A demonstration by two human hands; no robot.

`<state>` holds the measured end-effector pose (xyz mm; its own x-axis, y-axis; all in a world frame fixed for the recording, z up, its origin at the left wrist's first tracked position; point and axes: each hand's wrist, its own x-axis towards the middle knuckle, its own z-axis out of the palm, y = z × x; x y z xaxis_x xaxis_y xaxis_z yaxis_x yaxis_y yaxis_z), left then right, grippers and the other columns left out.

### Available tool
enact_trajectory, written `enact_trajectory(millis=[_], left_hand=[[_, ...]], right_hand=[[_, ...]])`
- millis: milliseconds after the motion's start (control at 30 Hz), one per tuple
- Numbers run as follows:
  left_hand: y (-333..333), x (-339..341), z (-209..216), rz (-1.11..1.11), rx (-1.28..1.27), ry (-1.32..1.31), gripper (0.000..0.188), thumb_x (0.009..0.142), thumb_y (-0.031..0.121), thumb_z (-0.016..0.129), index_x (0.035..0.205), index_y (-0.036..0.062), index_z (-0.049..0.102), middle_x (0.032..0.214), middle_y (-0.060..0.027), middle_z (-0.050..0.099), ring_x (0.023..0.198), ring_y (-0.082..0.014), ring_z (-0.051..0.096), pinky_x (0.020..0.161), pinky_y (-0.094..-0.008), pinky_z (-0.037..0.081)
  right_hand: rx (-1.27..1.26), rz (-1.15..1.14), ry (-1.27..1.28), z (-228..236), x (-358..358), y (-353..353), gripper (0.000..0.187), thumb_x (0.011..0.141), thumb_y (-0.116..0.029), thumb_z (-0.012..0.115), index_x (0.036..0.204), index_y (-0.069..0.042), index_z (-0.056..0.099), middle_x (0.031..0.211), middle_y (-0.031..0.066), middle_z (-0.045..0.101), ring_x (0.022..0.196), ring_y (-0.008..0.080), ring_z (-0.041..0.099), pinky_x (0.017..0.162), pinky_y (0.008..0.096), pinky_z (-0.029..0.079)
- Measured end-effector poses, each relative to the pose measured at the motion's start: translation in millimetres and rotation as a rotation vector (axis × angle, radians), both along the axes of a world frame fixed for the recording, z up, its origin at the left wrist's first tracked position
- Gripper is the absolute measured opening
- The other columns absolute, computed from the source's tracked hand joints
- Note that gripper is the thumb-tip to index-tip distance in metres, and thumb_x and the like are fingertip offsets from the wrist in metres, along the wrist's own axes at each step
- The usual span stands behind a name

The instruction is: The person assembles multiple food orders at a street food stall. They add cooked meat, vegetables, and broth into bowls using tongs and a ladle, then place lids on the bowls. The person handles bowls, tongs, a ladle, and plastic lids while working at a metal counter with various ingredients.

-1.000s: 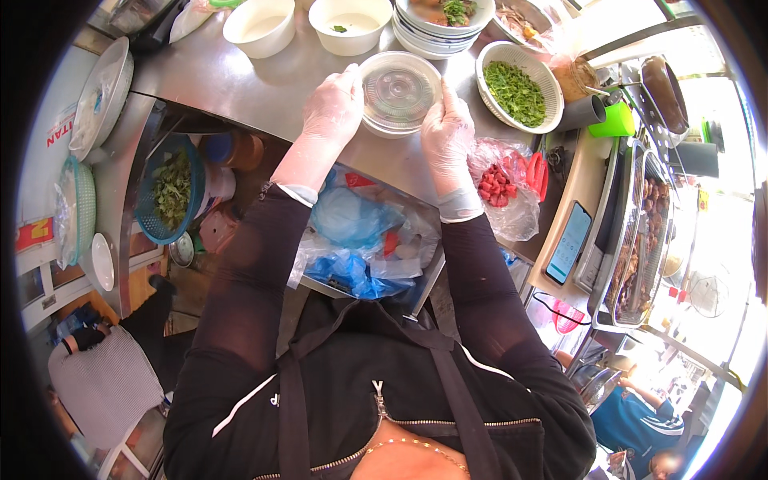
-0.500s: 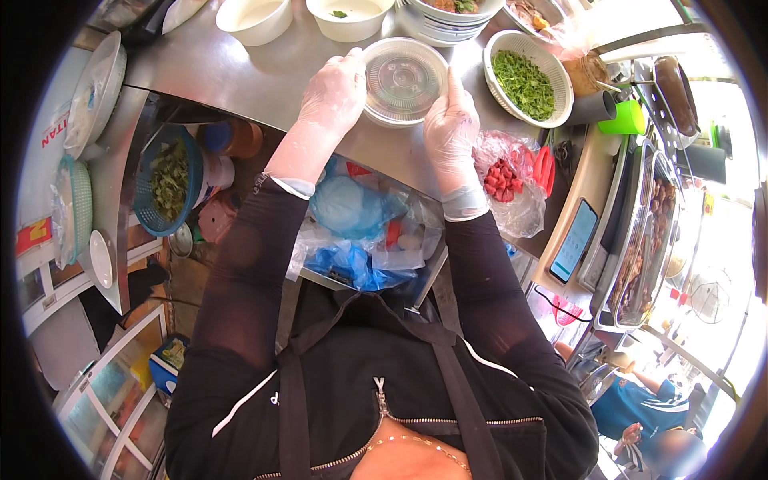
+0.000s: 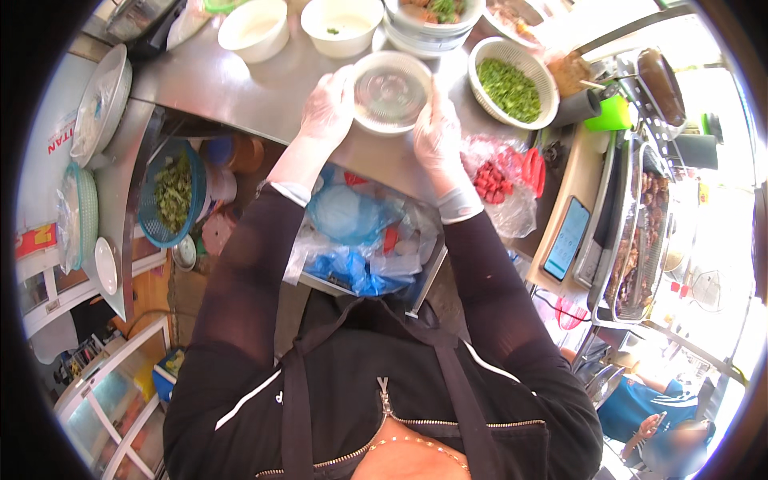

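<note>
Between my two gloved hands is a round takeaway bowl (image 3: 390, 94) with a clear ribbed lid on it, over the steel counter (image 3: 188, 84). My left hand (image 3: 329, 106) is curved against its left side, and my right hand (image 3: 438, 128) presses its right side. Both wear thin clear gloves. What lies under the lid is too hazy to make out. Just beyond the bowl stand two open white bowls, one bare inside (image 3: 254, 30) and one with a bit of green in it (image 3: 342, 26). A white basket of chopped herbs (image 3: 510, 90) stands right of my right hand.
Stacked bowls (image 3: 428, 36) with food on top stand at the back. Red chopped pieces (image 3: 492, 182) lie in a plastic bag at right, near a phone (image 3: 566, 238) and a tray of meat (image 3: 638, 240). An open drawer (image 3: 360, 232) of plastic bags sits below my hands.
My hands and the lidded bowl have shifted slightly left and down in the picture. The view has also moved a little. Both hands stay on the bowl.
</note>
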<state>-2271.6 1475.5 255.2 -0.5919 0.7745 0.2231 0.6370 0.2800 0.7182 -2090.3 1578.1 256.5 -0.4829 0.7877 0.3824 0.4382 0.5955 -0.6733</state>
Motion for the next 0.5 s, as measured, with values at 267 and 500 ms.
enact_trajectory(millis=[267,500], left_hand=[[51,-38,16,-0.260,0.109,-0.962,0.029,0.092,0.018,0.067,0.113,-0.0027,0.066,0.101,-0.0054,0.069,0.090,-0.0106,0.064,0.082,-0.0250,0.052],[67,-34,13,-0.242,0.107,-1.083,0.026,0.092,0.017,0.068,0.111,-0.0022,0.066,0.101,-0.0059,0.069,0.089,-0.0110,0.065,0.081,-0.0252,0.053]], right_hand=[[-0.739,0.080,0.429,11,-35,54,0.025,0.087,-0.019,0.071,0.097,0.003,0.072,0.084,0.0110,0.071,0.076,0.0141,0.063,0.071,0.0270,0.051],[-0.917,0.073,0.440,8,-54,66,0.027,0.086,-0.011,0.073,0.105,0.008,0.068,0.092,0.0125,0.070,0.078,0.0154,0.065,0.070,0.0271,0.054]])
